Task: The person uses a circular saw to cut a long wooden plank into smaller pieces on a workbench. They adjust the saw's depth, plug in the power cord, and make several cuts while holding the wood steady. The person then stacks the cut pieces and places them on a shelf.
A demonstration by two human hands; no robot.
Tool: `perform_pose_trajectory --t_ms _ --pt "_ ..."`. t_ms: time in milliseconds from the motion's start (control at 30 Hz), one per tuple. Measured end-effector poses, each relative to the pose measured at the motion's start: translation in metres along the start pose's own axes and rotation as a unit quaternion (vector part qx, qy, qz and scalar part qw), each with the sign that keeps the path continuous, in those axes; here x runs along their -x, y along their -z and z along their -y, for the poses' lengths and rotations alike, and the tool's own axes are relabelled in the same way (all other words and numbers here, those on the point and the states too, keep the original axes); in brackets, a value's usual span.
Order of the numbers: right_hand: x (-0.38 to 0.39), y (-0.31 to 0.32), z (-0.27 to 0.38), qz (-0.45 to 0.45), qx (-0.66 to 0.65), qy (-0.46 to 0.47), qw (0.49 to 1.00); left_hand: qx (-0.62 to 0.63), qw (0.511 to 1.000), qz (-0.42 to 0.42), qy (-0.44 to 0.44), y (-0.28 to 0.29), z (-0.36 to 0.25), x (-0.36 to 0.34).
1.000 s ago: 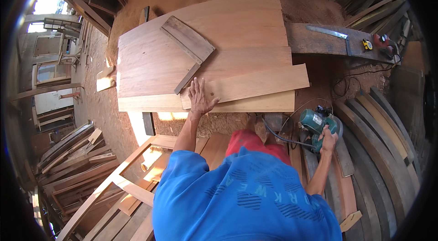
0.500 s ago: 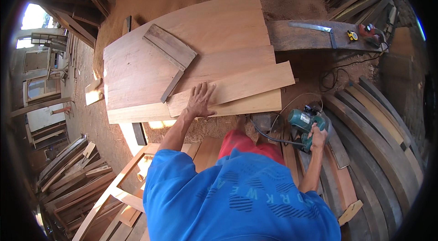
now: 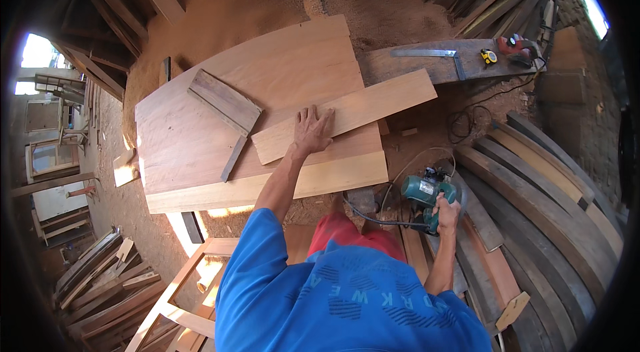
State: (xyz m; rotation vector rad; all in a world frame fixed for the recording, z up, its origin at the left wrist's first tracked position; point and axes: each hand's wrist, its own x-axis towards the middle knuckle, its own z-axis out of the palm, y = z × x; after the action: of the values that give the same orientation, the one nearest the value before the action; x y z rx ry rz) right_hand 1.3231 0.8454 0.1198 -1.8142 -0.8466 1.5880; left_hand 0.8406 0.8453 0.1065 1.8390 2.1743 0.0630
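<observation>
My left hand [image 3: 312, 131] lies flat, fingers apart, on a narrow pale board [image 3: 381, 101]. That board rests at a slant on a large plywood panel [image 3: 180, 159], overhanging its right edge. Left of my hand lie a short wooden piece [image 3: 221, 98] and a wooden square [image 3: 233, 156]. My right hand [image 3: 445, 211] grips the handle of a green power saw [image 3: 421, 191], held low at the right of the panel with its cord hanging.
A dark plank [image 3: 420, 69] at the back right bears a metal square [image 3: 423, 53], yellow tape measure [image 3: 489, 57] and red power tool [image 3: 515, 47]. Curved timbers [image 3: 553, 219] fill the right. A wooden frame [image 3: 171, 313] stands at lower left, near stacked offcuts [image 3: 100, 279]. Sawdust covers the ground.
My left hand has moved the narrow board up and rightward on the panel, uncovering more of the pale strip along its near edge. My view has shifted; the saw stays in my right hand.
</observation>
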Motion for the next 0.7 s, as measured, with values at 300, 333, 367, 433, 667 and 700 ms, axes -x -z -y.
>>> perform_pose_trajectory --t_ms 300,333,367,433,667,700 --pt "0.006 0.003 -0.004 -0.022 -0.033 -0.004 0.999 -0.017 0.998 -0.050 -0.033 -0.014 -0.002 -0.097" --pt "0.006 0.002 -0.003 -0.022 -0.030 -0.002 0.999 -0.019 0.998 -0.053 -0.032 -0.018 -0.001 -0.101" --pt "0.006 0.002 -0.002 -0.020 -0.026 0.000 0.999 -0.020 0.998 -0.057 -0.029 -0.021 0.001 -0.103" --pt "0.009 0.000 -0.002 -0.026 -0.031 -0.007 0.999 -0.019 0.998 -0.061 -0.017 -0.028 0.008 -0.099" --pt "0.012 0.002 -0.003 -0.043 -0.040 -0.027 0.998 0.043 0.972 -0.177 0.148 -0.020 0.072 0.014" --pt "0.012 0.002 -0.005 -0.044 -0.036 -0.023 0.998 0.037 0.959 -0.183 0.213 -0.017 0.098 0.042"
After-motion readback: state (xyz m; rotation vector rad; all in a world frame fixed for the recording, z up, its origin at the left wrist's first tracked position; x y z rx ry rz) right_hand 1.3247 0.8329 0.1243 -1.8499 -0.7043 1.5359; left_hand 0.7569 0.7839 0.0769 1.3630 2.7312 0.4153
